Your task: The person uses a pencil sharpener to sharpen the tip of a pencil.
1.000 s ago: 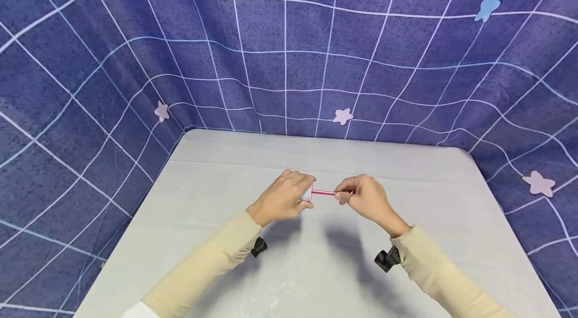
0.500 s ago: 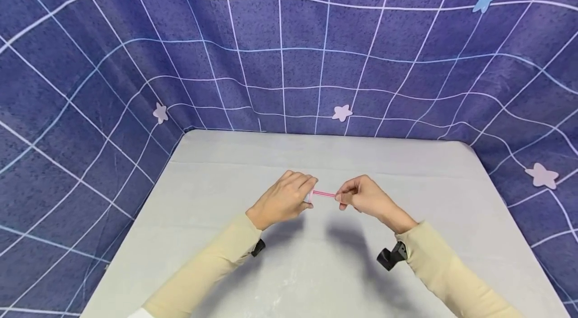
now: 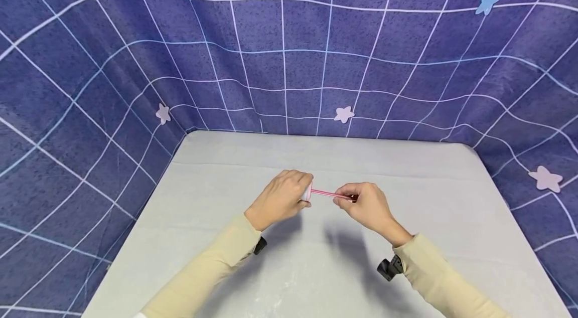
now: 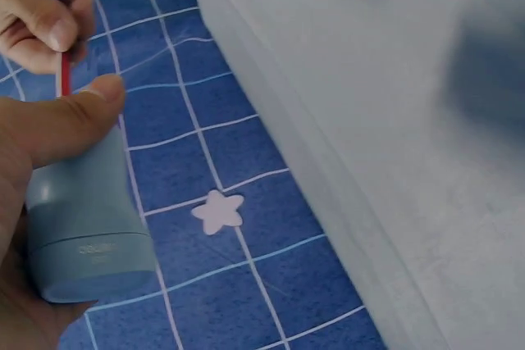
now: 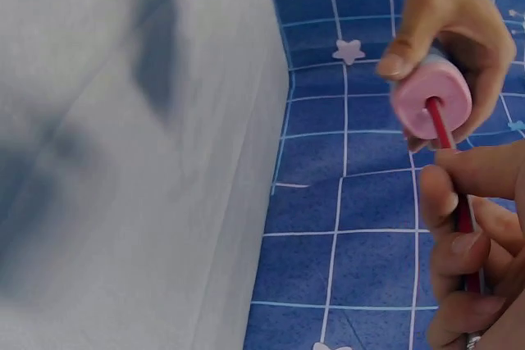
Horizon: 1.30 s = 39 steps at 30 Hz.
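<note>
The person's left hand (image 3: 280, 196) is gripping a blue cylinder (image 4: 86, 211), and its thumb is lying across the side of this body. The right hand (image 3: 368, 206) is pinching a red pencil (image 3: 322, 192) between thumb and forefinger, while its other fingers are curling around the shaft. The pencil is entering the middle of the pink end (image 5: 420, 88) of the cylinder, so its tip is hiding inside. The lettering on the cylinder is appearing too blurred for reading.

Both things are being held above the pale worktop (image 3: 271, 152), about midway between its left and right edges and not touching it. Two soft shadows (image 3: 352, 245) are falling on the worktop, nearer to its front edge than the hands are appearing. Beige sleeves (image 3: 212, 273) are covering the arms, and a black device (image 3: 390, 268) is sitting at each wrist. Behind the far edge, a blue curtain (image 3: 289, 69) is hanging, carrying pale lines and stars (image 3: 344, 114).
</note>
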Available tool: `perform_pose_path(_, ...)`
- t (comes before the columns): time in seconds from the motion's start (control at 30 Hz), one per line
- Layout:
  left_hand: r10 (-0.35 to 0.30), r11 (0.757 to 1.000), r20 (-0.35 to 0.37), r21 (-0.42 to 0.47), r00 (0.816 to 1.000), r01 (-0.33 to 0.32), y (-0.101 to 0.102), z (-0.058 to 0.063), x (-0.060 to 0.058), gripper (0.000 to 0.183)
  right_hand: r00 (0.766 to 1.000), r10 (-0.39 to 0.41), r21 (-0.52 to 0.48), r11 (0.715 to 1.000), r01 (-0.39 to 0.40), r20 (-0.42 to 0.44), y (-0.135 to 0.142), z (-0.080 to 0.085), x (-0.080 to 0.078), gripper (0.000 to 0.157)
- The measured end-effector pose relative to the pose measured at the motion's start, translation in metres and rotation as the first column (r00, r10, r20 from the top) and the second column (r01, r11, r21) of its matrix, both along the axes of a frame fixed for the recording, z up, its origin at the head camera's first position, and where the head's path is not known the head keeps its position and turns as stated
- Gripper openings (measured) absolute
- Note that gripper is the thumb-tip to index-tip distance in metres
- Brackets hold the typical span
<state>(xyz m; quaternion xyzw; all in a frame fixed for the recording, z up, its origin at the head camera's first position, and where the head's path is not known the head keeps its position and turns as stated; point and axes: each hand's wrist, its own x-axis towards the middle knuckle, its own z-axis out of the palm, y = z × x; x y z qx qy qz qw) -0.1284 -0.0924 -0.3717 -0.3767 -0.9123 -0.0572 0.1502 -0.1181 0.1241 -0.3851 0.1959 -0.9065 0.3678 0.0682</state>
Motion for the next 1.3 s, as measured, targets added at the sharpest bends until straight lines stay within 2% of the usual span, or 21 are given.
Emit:
perform_pose_path(0.1, -0.006, 0.999, 0.09, 0.033, 0.996, 0.003, -0.003, 0.003, -0.002, 0.036, 0.998, 0.014, 0.022, 1.0, -0.013, -0.068, -0.001, -0.001, 0.0, 0.006)
perform_pose_path(0.17, -0.005, 0.998, 0.174, 0.061, 0.985, -0.006, -0.007, 0.004, -0.003, 0.033, 0.991, 0.041, 0.046, 0.998, -0.036, -0.129, -0.003, 0.0, 0.001, 0.01)
perform_pose_path(0.3, 0.0, 0.992, 0.315, 0.122, 0.949, -0.04, -0.013, 0.009, -0.005, 0.028, 0.95, 0.107, 0.078, 0.993, -0.088, -0.294, -0.006, 0.002, 0.002, 0.015)
perform_pose_path(0.47, -0.019, 0.992, 0.459, 0.119, 0.888, -0.04, -0.016, 0.016, -0.014, 0.029, 0.86, 0.125, 0.092, 0.992, -0.092, -0.495, -0.007, -0.002, 0.0, 0.018)
perform_pose_path(0.6, -0.041, 0.994, 0.547, 0.107, 0.836, -0.022, -0.018, 0.019, -0.021, 0.025, 0.766, 0.162, 0.145, 0.985, -0.091, -0.622, -0.007, -0.005, -0.002, 0.016)
perform_pose_path(0.7, -0.034, 0.995, 0.569, 0.095, 0.822, -0.024, -0.017, 0.022, -0.024, 0.024, 0.7, 0.18, 0.191, 0.98, -0.063, -0.692, -0.005, -0.007, -0.005, 0.015)
perform_pose_path(0.73, -0.025, 0.996, 0.568, 0.082, 0.823, -0.026, -0.015, 0.023, -0.024, 0.024, 0.687, 0.183, 0.197, 0.979, -0.06, -0.703, -0.003, -0.008, -0.006, 0.014)
perform_pose_path(0.8, -0.006, 0.999, 0.555, 0.044, 0.832, -0.022, -0.009, 0.024, -0.025, 0.023, 0.682, 0.194, 0.2, 0.977, -0.071, -0.706, -0.001, -0.011, -0.008, 0.011)
perform_pose_path(0.87, 0.016, 1.0, 0.532, 0.001, 0.847, -0.019, -0.003, 0.024, -0.024, 0.022, 0.695, 0.207, 0.187, 0.977, -0.106, -0.689, 0.003, -0.015, -0.009, 0.008)
perform_pose_path(0.93, 0.021, 1.0, 0.491, -0.021, 0.871, -0.012, 0.002, 0.023, -0.023, 0.022, 0.714, 0.212, 0.167, 0.977, -0.134, -0.667, 0.005, -0.017, -0.009, 0.006)
perform_pose_path(1.0, 0.01, 1.0, 0.423, -0.028, 0.906, 0.002, 0.007, 0.022, -0.02, 0.024, 0.725, 0.2, 0.145, 0.98, -0.138, -0.659, 0.007, -0.018, -0.008, 0.006)
perform_pose_path(1.07, -0.005, 0.999, 0.315, -0.039, 0.949, 0.018, 0.01, 0.019, -0.018, 0.027, 0.739, 0.178, 0.129, 0.984, -0.123, -0.649, 0.008, -0.017, -0.007, 0.008)
perform_pose_path(1.1, -0.015, 0.999, 0.256, -0.041, 0.967, 0.026, 0.011, 0.017, -0.017, 0.028, 0.756, 0.162, 0.117, 0.987, -0.113, -0.634, 0.008, -0.016, -0.007, 0.009)
perform_pose_path(1.13, -0.022, 0.998, 0.196, -0.049, 0.98, 0.033, 0.012, 0.015, -0.016, 0.03, 0.785, 0.148, 0.1, 0.989, -0.11, -0.602, 0.009, -0.014, -0.006, 0.01)
perform_pose_path(1.2, -0.025, 0.997, 0.081, -0.066, 0.996, 0.03, 0.014, 0.009, -0.014, 0.034, 0.869, 0.13, 0.052, 0.991, -0.12, -0.477, 0.009, -0.009, -0.005, 0.01)
perform_pose_path(1.27, -0.029, 0.997, -0.015, -0.071, 0.999, 0.028, 0.015, 0.004, -0.011, 0.04, 0.957, 0.124, -0.028, 0.99, -0.136, -0.261, 0.01, -0.002, -0.005, 0.008)
perform_pose_path(1.3, -0.033, 0.997, -0.058, -0.071, 0.998, 0.029, 0.016, 0.002, -0.01, 0.042, 0.984, 0.13, -0.083, 0.987, -0.14, -0.122, 0.011, 0.001, -0.006, 0.007)
